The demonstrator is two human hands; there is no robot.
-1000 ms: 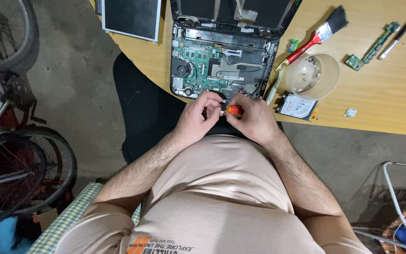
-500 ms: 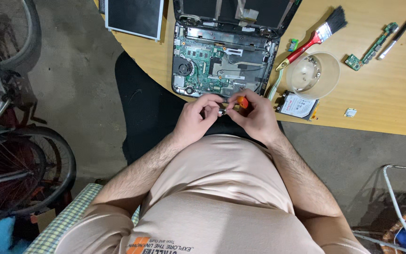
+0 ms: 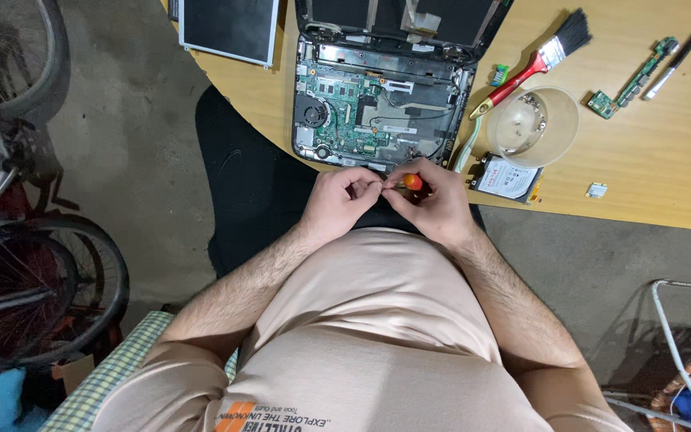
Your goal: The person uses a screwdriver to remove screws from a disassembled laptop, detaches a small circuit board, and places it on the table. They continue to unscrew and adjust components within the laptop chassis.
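Fingertips of both hands are pinching together just off the near edge of the table (image 3: 297, 104), right below the opened laptop (image 3: 381, 108). The right hand (image 3: 433, 204) is closing narrowly around a small screwdriver with an orange handle (image 3: 413, 182), and the left hand (image 3: 341, 204) is curling its fingers in toward the tool's tip; whether it is gripping anything there, I cannot tell. The screwdriver is looking light, stiff and smooth, likely best pinched at the knobbed orange end. Beyond the knuckles, the laptop is lying with its circuit board and fan exposed, probably fragile and safest held by the frame edges. Toward the right edge, a hard drive (image 3: 507, 178) is sitting beside a clear plastic bowl (image 3: 533, 126), with a red-handled paintbrush (image 3: 533, 64) and a small green circuit strip (image 3: 633, 78) lying farther out. A detached screen panel (image 3: 229, 28) is resting at the far left edge.
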